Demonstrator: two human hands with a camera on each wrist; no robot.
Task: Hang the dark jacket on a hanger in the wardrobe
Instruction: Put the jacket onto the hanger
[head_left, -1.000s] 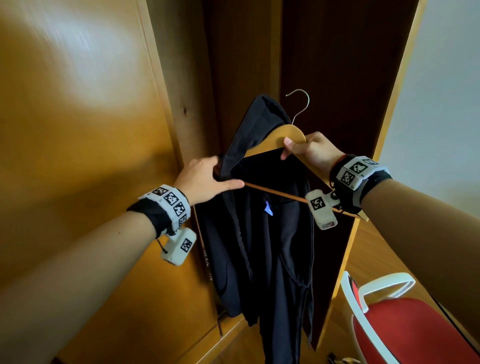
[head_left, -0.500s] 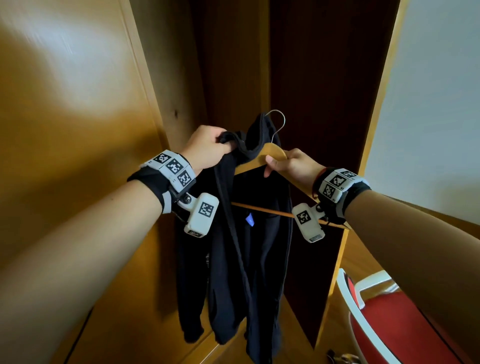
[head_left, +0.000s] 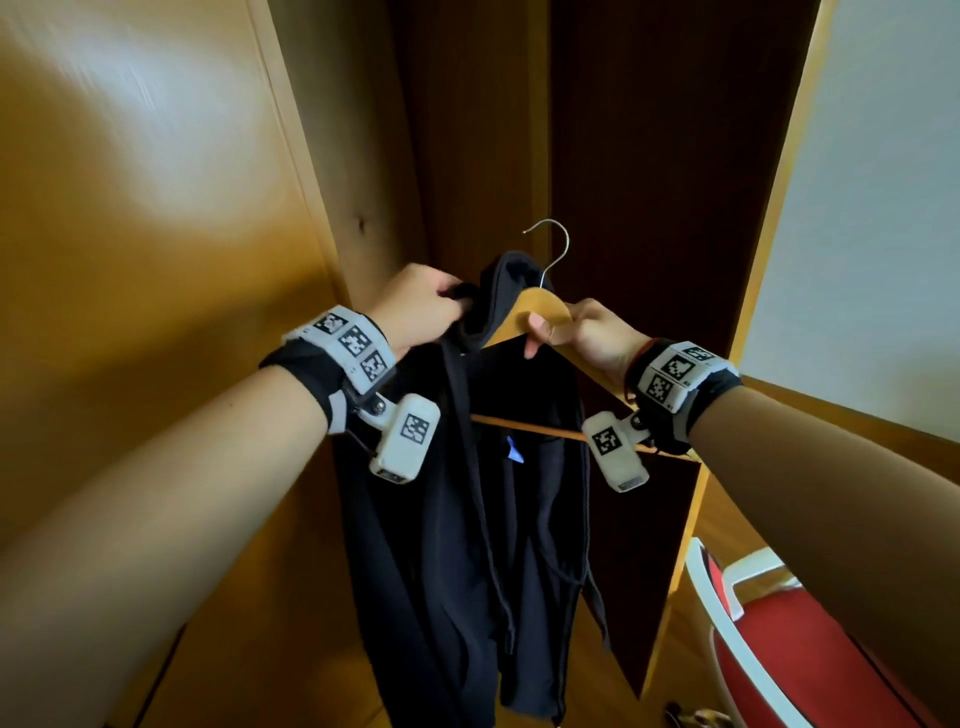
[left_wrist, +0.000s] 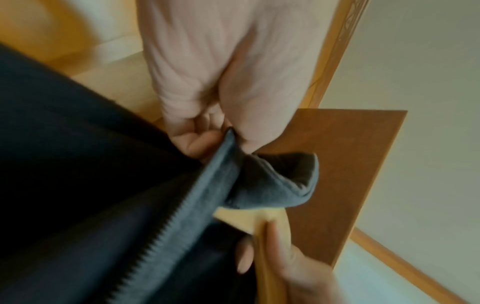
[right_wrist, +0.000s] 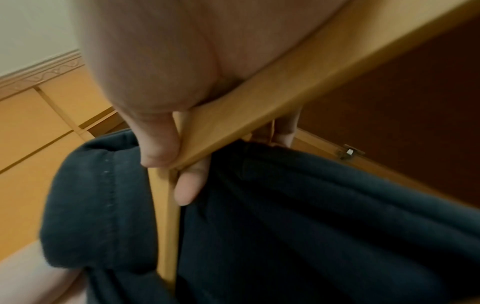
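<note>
Head view: one jacket (head_left: 483, 499), one hanger (head_left: 535, 312), before the open wardrobe (head_left: 649, 208). Left hand (head_left: 415, 306) pinches the collar; right hand (head_left: 592, 332) grips the hanger.

Left wrist view: the jacket (left_wrist: 91, 185) hangs below the pinching left hand (left_wrist: 221, 82).

Right wrist view: the right hand (right_wrist: 161, 72) clasps the hanger (right_wrist: 272, 98), with the jacket (right_wrist: 311, 226) draped underneath.

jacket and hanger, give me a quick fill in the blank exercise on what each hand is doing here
1. The right hand grips the wooden ____ near its top.
2. The left hand pinches the edge of the dark ____.
3. The metal hook is held in the air, not on any rail, in front of the open ____.
4. At the lower right of the head view stands a chair with a ____ seat and a white frame.

Missing words: hanger; jacket; wardrobe; red
</note>
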